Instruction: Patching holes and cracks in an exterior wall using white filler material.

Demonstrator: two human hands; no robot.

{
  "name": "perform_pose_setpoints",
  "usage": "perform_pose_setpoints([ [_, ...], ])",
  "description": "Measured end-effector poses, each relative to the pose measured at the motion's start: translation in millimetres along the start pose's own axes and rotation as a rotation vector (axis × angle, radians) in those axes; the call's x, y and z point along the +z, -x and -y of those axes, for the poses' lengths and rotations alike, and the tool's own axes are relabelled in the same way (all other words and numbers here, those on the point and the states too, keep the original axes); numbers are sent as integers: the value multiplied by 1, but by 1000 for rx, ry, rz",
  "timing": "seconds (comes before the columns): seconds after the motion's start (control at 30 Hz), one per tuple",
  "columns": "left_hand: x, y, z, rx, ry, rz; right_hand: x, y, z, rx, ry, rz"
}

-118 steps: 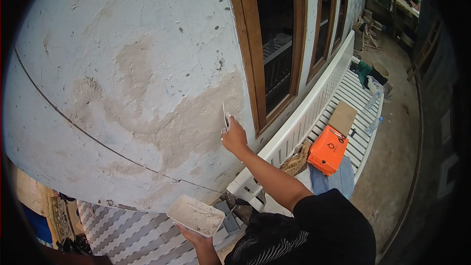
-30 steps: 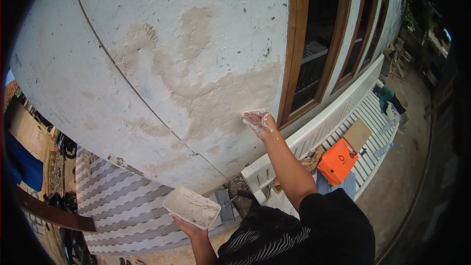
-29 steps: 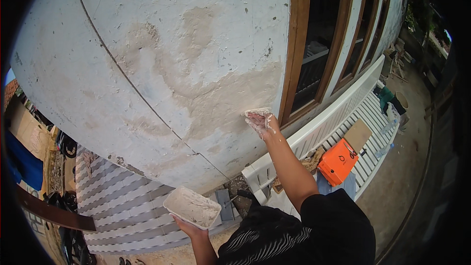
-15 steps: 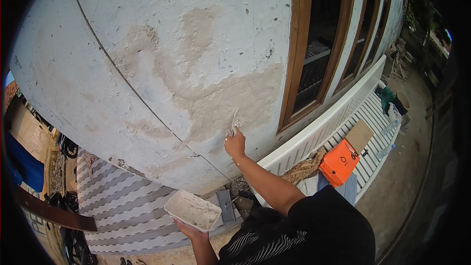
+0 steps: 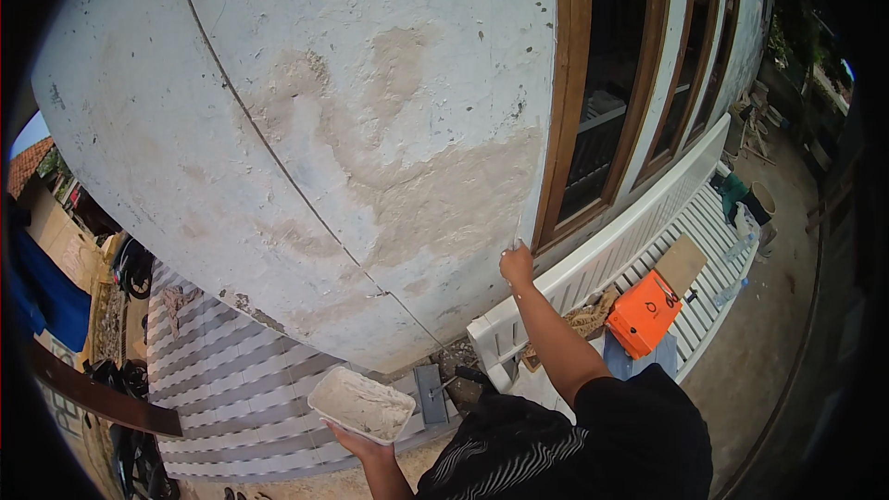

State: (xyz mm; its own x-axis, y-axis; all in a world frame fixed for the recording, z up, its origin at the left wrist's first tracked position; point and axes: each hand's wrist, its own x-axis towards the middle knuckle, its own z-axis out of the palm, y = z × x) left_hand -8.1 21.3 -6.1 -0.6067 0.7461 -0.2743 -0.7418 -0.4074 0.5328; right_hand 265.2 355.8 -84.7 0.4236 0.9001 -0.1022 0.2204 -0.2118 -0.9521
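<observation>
The left hand (image 5: 359,444) grips the rectangular putty tub (image 5: 363,405) from below; opening upward, long axis running upper left to lower right. The right hand (image 5: 517,266) is closed, apparently on a mostly hidden scraper (image 5: 519,243), beside the window frame (image 5: 567,130). Wall surface (image 5: 454,56) extends leftward; the slatted bench (image 5: 639,227) bounds the right.

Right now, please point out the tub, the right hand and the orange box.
Tub (image 5: 405,420), head view: right rim.
Right hand (image 5: 517,265), head view: middle.
Orange box (image 5: 635,318), head view: broad orange face.
</observation>
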Motion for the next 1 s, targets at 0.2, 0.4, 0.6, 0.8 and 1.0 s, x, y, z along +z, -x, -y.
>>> perform_pose_setpoints([
  [0.2,12,17,-11,0,30,-4,88,104,78,-328,256,288],
  [0.4,10,18,-17,53,34,30,57,159,53,-199,-307,937],
  [0.6,1,18,-19,67,20,79,-5,204,79,154,-700,952],
  [0.8,3,22,-7,-27,50,203,-39,248,91,236,-649,1045],
  [1.0,17,27,4,-52,39,269,-42,269,83,-404,-174,862],
])
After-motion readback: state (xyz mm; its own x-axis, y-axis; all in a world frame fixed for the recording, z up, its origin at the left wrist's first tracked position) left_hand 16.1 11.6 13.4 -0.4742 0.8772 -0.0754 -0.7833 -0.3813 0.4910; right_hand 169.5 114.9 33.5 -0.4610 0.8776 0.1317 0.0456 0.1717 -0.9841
